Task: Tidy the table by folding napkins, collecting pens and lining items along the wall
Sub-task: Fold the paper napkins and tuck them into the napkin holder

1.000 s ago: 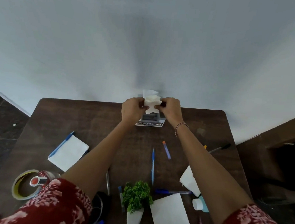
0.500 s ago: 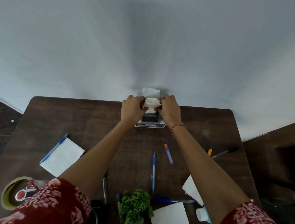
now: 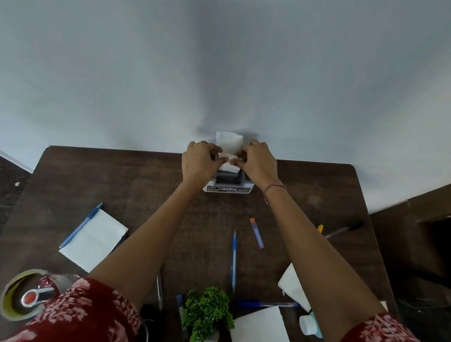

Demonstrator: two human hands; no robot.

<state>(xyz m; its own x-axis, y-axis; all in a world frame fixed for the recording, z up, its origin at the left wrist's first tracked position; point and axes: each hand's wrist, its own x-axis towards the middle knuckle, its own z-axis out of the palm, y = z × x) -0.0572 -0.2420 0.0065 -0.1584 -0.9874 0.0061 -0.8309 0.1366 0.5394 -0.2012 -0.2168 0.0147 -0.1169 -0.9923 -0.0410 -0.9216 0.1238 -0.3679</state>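
We are on the napkin step: our left hand (image 3: 198, 160) and right hand (image 3: 257, 164) each pinch one end of a folded napkin (image 3: 229, 163) with curled fingers, just above the grey holder (image 3: 228, 183) at the far edge of the surface (image 3: 137, 180). Next, we judge, it needs easing down into that holder. 3 loose napkins (image 3: 93, 238) and several pens (image 3: 233, 260) lie nearer us.
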